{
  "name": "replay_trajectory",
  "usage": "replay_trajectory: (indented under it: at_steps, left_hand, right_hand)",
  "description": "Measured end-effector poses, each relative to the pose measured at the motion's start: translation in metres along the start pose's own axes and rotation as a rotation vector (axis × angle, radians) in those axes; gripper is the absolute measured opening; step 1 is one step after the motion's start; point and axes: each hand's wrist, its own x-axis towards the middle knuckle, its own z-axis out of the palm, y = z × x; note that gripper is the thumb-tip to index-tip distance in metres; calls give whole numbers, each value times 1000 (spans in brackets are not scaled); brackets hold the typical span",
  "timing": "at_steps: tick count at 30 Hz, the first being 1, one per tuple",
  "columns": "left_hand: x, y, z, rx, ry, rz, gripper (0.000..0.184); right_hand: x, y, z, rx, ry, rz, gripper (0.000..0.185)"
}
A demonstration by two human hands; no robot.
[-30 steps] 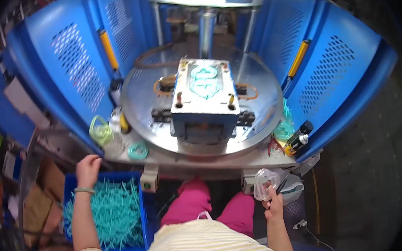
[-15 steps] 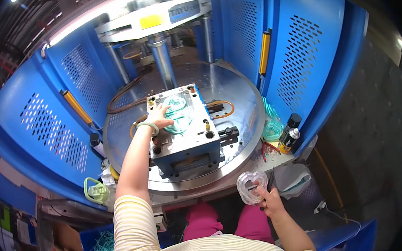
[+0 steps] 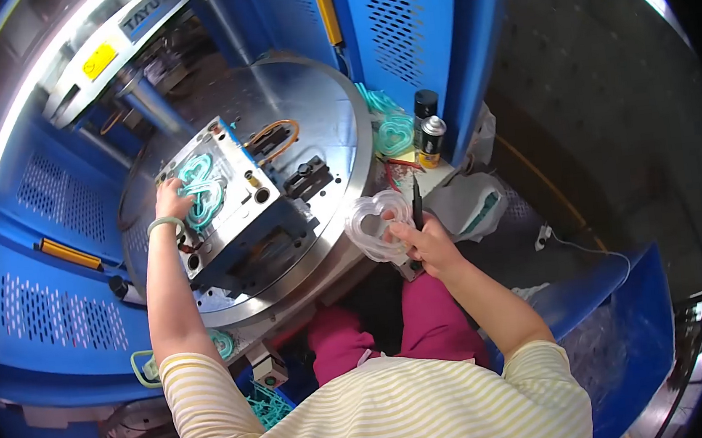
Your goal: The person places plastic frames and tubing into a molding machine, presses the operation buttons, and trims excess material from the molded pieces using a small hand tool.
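A metal mould block point(image 3: 233, 175) stands on the round steel plate point(image 3: 329, 120), with teal looped pieces point(image 3: 203, 193) lying on its top face. My left hand point(image 3: 173, 200) is at the left edge of those pieces, its fingers bent onto them; whether they grip is too small to tell. In my right hand point(image 3: 431, 243), in front of the plate, are a clear heart-shaped looped piece point(image 3: 379, 226) and a dark slim tool point(image 3: 417, 202) that points up. The fingers wrap round both.
Two spray cans point(image 3: 431, 142) and teal loops point(image 3: 394, 134) sit on the ledge at right, near red-handled pliers point(image 3: 392, 177). Blue perforated panels point(image 3: 64, 306) flank the press. A blue bin point(image 3: 635, 360) is at lower right, and teal strips point(image 3: 269, 406) lie at lower left.
My left hand has gone from above the strip bin to the mould's teal pieces, and its fingers now bend more. The view has turned right. My right hand still holds the clear piece and tool.
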Motion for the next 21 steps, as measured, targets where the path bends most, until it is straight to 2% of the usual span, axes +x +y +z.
replay_trajectory:
  at_steps: [2,4,6,10,11,12,14,16,17,18,20,21]
  left_hand:
    - [-8,8,-3,30,8,24,43]
    - [-13,12,-6,78,89,-82,46]
    - [-25,15,-16,44,265,-41,42]
    - [-90,64,-69,-310,522,215,27]
    - [-112,79,-82,-536,443,183,22]
    - [-135,93,-90,-526,455,159,22]
    - [-184,116,-100,-1008,392,198,22]
    - [-220,127,-95,-1194,226,160,15]
    - [-238,138,-92,-1471,25,9,15]
    - [-246,142,-89,-1347,-150,-81,21]
    - [-255,153,-88,-1390,-355,-64,47]
    - [-257,154,-88,-1441,-398,2,52]
  right_hand:
    - [-9,-5,3,19,-13,-19,32]
    - [-17,-10,2,24,5,-53,34]
    - [-22,-10,-1,20,15,-66,34]
    - [-29,-6,-7,-27,23,-104,31]
    - [-29,-7,-6,-56,12,-96,30]
    - [-30,-8,-3,-62,-14,-87,30]
    - [-27,-8,6,-182,-33,-83,28]
    - [-18,-2,14,-269,-157,-31,29]
    - [-16,-6,26,-258,-227,-31,28]
    - [-13,-10,39,-248,-292,-31,28]
    - [1,-7,63,-235,-443,-6,27]
    - [9,-7,78,-247,-516,-5,27]
